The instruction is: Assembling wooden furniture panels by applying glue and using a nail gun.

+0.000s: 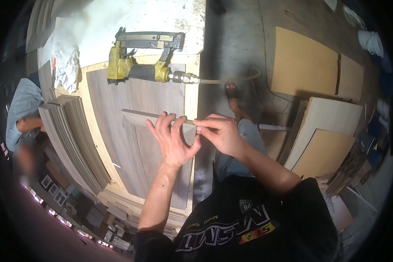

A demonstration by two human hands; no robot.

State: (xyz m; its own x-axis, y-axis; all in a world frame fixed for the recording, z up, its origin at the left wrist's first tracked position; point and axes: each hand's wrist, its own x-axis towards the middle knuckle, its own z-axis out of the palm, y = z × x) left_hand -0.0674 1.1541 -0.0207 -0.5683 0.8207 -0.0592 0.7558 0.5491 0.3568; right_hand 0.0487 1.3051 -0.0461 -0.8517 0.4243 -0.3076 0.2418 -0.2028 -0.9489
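Observation:
A narrow grey wood strip [137, 117] lies crosswise over a grey wood-grain panel [111, 100] on the workbench. My left hand [172, 142] grips the strip near its right end, fingers over the far edge and thumb bent towards the corner. At that same end my right hand [225, 135] pinches the strip's tip between thumb and forefinger, close to my left thumb. Whether something small is also in that pinch is hidden. Beyond my hands, a yellow and black nail gun [139, 71] lies on its side across the panel's far end.
An air hose [227, 81] runs right from the nail gun. Stacked grey boards [76, 139] stand along the bench's left side, near another person [24, 109]. A white cloth [67, 72] lies at the far left. Brown sheets [305, 61] and leaning panels [332, 115] are on the right.

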